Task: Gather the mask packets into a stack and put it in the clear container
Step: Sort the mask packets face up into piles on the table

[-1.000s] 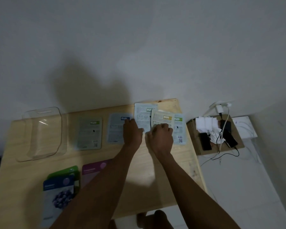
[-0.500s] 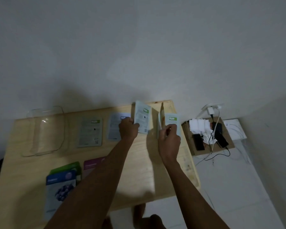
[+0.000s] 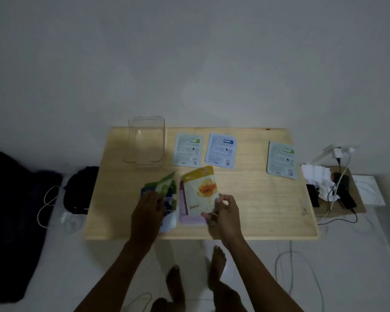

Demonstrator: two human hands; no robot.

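Yellow packet (image 3: 200,192) pinched by right hand (image 3: 223,212); left hand (image 3: 148,210) covers blue packet (image 3: 167,207), grip unclear.

A dim room. A plain grey-white wall (image 3: 189,52) fills the view from 9 round to 3 o'clock. A pale wooden table (image 3: 268,210) stands at centre against it. The floor (image 3: 358,266) is white. At 9 o'clock a dark heap (image 3: 11,221) lies on it, with a black bag (image 3: 81,190) just beside the table. At 3 o'clock a cardboard sheet (image 3: 359,206) holds phones and white paper, near a wall plug (image 3: 338,152). Cables (image 3: 286,266) trail at 5 o'clock.
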